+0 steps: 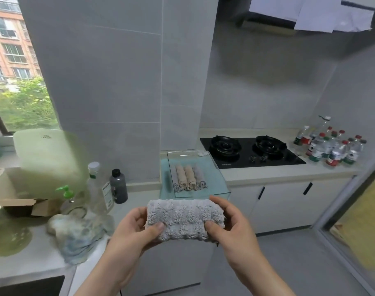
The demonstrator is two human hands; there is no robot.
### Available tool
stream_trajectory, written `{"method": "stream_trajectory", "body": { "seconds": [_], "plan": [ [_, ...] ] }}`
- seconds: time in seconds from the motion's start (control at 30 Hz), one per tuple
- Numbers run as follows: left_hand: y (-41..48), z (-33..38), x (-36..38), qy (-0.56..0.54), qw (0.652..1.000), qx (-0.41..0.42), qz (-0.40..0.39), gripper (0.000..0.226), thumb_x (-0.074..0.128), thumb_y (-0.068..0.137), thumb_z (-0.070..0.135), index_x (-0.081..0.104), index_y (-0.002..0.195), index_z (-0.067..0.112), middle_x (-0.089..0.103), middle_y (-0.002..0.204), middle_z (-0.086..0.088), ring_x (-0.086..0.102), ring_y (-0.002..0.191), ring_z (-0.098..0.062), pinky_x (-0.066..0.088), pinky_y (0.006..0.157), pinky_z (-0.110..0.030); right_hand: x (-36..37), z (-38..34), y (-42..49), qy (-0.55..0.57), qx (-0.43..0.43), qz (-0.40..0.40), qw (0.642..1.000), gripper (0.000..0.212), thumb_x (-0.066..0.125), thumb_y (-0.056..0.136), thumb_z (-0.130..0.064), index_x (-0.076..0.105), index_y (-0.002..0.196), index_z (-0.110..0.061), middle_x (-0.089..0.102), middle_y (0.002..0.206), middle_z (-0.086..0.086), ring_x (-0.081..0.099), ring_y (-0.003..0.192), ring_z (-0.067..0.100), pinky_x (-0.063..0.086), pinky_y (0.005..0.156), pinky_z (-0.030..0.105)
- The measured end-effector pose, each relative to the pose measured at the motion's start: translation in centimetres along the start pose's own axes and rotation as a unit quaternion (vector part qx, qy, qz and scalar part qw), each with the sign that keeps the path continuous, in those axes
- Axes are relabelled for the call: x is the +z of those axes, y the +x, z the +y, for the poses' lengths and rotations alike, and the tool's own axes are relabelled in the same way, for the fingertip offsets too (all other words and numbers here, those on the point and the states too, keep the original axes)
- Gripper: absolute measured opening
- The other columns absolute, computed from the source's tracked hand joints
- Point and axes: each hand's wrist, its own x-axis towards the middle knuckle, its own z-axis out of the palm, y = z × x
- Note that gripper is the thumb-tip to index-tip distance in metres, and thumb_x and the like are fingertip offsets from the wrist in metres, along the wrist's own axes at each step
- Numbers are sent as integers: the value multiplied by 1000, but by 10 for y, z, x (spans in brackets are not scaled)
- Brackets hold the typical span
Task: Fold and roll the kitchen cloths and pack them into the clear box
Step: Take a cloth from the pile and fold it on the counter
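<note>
A fluffy grey kitchen cloth [185, 218], folded into a thick band, is held in the air in front of me. My left hand [137, 228] grips its left end and my right hand [229, 223] grips its right end, thumbs on the near face. Just beyond it the clear box [216, 165] stands on the counter corner. Three rolled cloths [188, 177] lie side by side in it, two beige and one grey. A heap of loose pale cloths [77, 236] lies on the counter to the left.
A dark bottle [118, 186], a clear bottle [99, 189] and a green pump dispenser [68, 195] stand left of the box. A black gas hob [250, 151] and several water bottles [331, 146] are at the right. A pale green container [49, 159] sits by the window.
</note>
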Motion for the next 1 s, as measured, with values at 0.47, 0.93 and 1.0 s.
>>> {"method": "stream_trajectory", "body": {
  "seconds": [0.47,0.93,1.0],
  "plan": [
    [207,-27,44,-29,997,-21,67,30,53,85,-13,59,109,5,71,102,-16,69,83,-26,60,68,-37,-44,49,196,32,39,-53,997,39,69,81,-1,66,104,-32,71,98,2,65,83,17,51,71,30],
    [349,-32,69,60,993,-88,57,24,63,86,8,64,109,2,70,103,-21,69,87,-27,58,73,-36,-60,61,343,-110,79,-310,941,64,67,81,-12,45,121,-56,52,119,-19,58,90,10,50,63,18],
    [361,-39,70,57,989,-97,91,23,64,86,6,59,108,0,70,93,-19,69,78,-23,57,62,-30,-58,66,352,-130,84,-329,932,72,69,79,-14,41,128,-58,55,118,-16,60,95,5,53,74,19]
  ]
}}
